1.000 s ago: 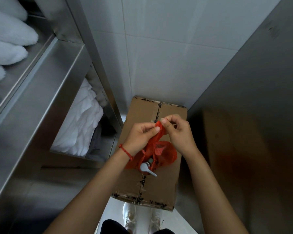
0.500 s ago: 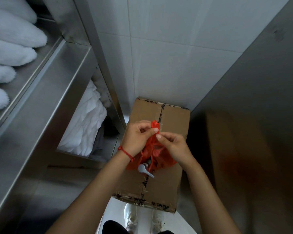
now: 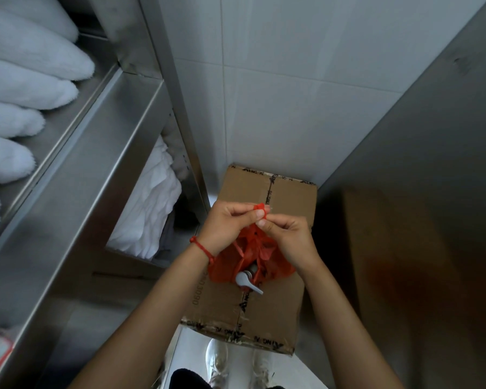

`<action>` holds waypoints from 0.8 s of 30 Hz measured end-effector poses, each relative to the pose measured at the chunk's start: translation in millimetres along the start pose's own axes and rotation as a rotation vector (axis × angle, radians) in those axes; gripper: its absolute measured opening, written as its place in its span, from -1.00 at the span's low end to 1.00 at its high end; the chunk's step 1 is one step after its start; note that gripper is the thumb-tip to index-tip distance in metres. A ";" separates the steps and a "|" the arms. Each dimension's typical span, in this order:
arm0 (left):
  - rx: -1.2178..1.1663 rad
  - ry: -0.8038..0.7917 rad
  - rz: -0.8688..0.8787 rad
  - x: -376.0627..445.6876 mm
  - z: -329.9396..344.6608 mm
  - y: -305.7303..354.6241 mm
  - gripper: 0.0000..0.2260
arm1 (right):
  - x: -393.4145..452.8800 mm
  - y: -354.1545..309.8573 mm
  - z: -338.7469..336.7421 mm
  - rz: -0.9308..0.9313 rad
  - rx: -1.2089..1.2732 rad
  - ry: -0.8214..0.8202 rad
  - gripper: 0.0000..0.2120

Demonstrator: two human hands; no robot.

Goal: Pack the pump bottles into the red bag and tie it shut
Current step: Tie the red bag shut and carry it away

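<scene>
Red bag sits on top of a taped cardboard box, roughly mid-box. My left hand and right hand are both above it, close together, w/ the bag's twisted handle ends between them. Left grip: thumb & forefinger pressed together on the red strip near its top. Right grip: fingertips pinching the same strip just below, other fingers curled in. The plastic below my hands is bunched up twd the pinch. Mouth of the bag not fully closed: a grey pump head pokes out on the side nearest me, nozzle pointing down-right over the cardboard. Bottle body itself is hidden inside the red plastic; can't tell how many are in there. Thin red string round my left wrist. To my left, a steel shelf unit w/ white folded towels up top & more white cloth on the lower level. White tiled wall behind the box, steel panel on my right.
</scene>
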State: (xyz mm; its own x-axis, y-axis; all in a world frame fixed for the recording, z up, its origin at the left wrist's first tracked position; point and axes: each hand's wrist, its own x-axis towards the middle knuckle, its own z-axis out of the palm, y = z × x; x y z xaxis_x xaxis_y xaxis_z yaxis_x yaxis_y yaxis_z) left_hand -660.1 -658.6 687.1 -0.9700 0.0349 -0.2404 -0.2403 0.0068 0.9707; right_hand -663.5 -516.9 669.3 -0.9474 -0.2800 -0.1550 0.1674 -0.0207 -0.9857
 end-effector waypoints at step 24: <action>1.052 0.317 0.189 -165.9 -39.9 -22.0 -0.42 | -92.7 -52.3 23.8 0.242 0.087 0.340 -0.87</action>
State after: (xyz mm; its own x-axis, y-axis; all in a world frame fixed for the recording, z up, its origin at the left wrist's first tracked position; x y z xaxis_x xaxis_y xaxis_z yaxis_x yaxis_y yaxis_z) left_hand -495.3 -704.4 705.6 -0.9891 -0.1304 0.0678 -0.0831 0.8769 0.4734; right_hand -577.9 -512.7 736.8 -0.9115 0.0455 -0.4088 0.4048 -0.0782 -0.9111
